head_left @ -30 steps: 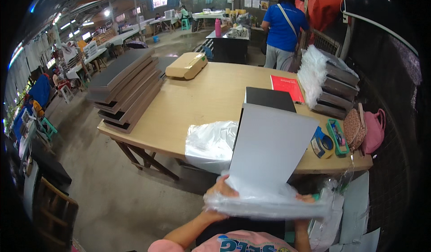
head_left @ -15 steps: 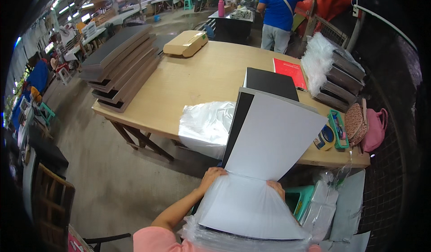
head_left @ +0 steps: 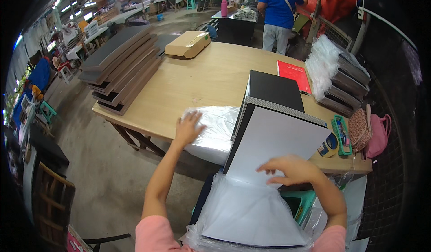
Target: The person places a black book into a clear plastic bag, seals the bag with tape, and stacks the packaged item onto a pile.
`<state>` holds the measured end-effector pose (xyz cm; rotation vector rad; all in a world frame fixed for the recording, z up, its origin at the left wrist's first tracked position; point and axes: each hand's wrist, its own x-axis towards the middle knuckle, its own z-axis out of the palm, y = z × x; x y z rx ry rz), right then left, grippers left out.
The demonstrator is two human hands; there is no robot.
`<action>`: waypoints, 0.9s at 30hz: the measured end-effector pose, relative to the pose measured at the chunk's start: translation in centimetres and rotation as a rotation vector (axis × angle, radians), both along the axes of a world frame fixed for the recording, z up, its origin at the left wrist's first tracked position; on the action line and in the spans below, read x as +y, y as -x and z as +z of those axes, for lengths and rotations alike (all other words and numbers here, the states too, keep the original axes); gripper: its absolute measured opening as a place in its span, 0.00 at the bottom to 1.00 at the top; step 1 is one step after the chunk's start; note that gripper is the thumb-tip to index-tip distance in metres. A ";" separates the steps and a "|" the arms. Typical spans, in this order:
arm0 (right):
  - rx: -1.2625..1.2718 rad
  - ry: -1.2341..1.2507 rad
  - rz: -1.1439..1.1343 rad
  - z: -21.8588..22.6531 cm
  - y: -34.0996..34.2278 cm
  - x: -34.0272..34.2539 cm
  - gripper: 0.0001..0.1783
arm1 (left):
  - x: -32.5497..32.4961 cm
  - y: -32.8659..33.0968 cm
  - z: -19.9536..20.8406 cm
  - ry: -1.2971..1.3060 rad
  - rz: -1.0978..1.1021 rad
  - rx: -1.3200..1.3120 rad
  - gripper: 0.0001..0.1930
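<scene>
My left hand (head_left: 189, 128) has its fingers spread over a pile of clear plastic bags (head_left: 215, 126) at the table's near edge. In the air over a large pale grey board (head_left: 269, 144) is my right hand (head_left: 289, 169), thumb and fingers apart with nothing between them. The board leans against a stack with black covers (head_left: 276, 90). Its lower end goes into a clear plastic sleeve (head_left: 242, 184) near my lap, where a white panel (head_left: 251, 214) with a dark edge shows through the film.
A stack of dark-topped boards (head_left: 116, 59) stands at the table's left. Farther back lie a cardboard piece (head_left: 187, 44) and a red booklet (head_left: 293, 75). At the right are plastic-wrapped black boards (head_left: 343, 79), a green tray (head_left: 342, 135), tape (head_left: 329, 145) and a pink bag (head_left: 379, 135). A person in blue (head_left: 279, 9) stands behind.
Both hands have let go of the plastic sleeve's edge around the board. My left hand has moved forward to the plastic bags; my right has lifted above the board.
</scene>
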<state>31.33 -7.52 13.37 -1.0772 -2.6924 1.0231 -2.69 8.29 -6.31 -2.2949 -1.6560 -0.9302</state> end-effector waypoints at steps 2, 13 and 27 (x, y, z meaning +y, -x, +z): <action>-0.010 -0.128 -0.010 0.5 2.9 3.0 0.19 | 2.6 0.6 1.2 0.102 0.038 -0.172 0.14; 0.500 -0.230 -0.478 -3.6 17.4 19.0 0.13 | -0.5 0.1 5.0 -0.456 -0.231 -0.295 0.19; 0.526 -0.238 -0.711 -10.9 21.0 21.5 0.11 | 3.0 0.6 4.7 0.117 -0.158 -0.873 0.03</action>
